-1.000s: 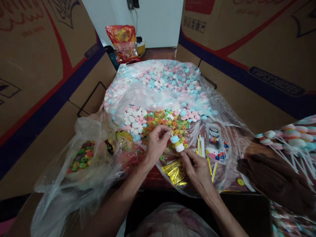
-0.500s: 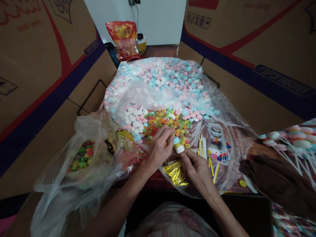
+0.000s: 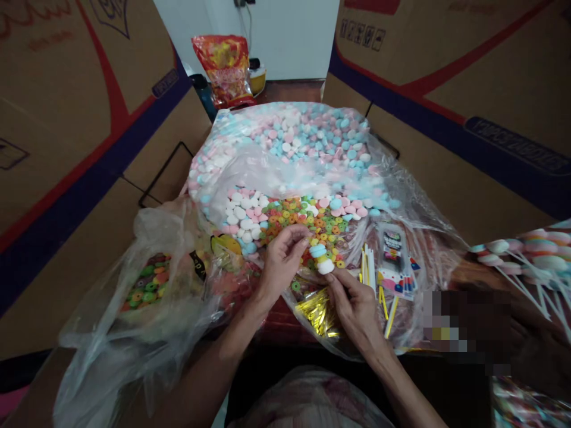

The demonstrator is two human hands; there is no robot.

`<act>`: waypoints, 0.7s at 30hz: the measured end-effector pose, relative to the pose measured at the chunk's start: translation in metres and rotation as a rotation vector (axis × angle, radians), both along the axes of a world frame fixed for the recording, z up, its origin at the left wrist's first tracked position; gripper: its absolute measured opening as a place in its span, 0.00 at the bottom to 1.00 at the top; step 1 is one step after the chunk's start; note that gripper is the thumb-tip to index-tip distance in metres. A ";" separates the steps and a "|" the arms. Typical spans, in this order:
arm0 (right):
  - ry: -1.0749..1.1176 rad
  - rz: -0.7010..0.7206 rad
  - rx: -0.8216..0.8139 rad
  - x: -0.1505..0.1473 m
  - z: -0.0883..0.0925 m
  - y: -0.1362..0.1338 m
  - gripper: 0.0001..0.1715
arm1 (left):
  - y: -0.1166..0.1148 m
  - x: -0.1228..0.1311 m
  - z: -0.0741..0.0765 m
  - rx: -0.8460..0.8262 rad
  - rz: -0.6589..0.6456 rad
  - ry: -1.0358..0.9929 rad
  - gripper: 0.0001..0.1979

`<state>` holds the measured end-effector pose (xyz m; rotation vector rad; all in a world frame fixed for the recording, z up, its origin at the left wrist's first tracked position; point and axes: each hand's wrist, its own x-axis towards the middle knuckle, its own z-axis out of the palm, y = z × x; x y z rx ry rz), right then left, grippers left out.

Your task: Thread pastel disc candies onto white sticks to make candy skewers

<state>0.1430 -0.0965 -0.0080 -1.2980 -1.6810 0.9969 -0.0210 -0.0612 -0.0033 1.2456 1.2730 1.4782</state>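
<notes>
Right hand (image 3: 357, 300): we're pinching the blue, yellow and white stack of round sweets (image 3: 322, 257) at its base | stack: between our hands | left hand (image 3: 281, 261): beside its top — grip unclear | technique: steady base, light touch — likely squashable

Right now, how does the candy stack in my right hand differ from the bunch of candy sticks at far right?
The candy stack is held by your right hand; the bunch of candy sticks lies apart from it. The candy stack is single; the bunch has several. Both have rounded, pastel candies lined up in layers.
</notes>
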 end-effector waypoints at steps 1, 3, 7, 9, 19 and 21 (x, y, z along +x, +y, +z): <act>-0.003 0.009 0.000 0.000 -0.001 0.000 0.17 | 0.000 -0.001 -0.002 -0.010 0.013 -0.003 0.10; -0.020 0.031 0.000 0.001 -0.002 -0.001 0.17 | 0.000 -0.002 -0.008 -0.026 0.034 0.032 0.12; -0.057 0.034 0.006 0.001 -0.004 -0.003 0.17 | -0.001 -0.005 -0.015 -0.021 0.022 0.119 0.12; -0.070 0.024 -0.006 0.001 -0.004 -0.003 0.17 | -0.002 -0.005 -0.015 -0.034 0.036 0.124 0.10; -0.084 0.009 -0.056 0.001 -0.003 -0.001 0.18 | -0.006 -0.003 0.000 -0.113 0.053 0.080 0.11; -0.083 0.021 -0.054 0.002 -0.004 -0.001 0.18 | -0.005 -0.003 0.003 -0.136 0.045 0.031 0.11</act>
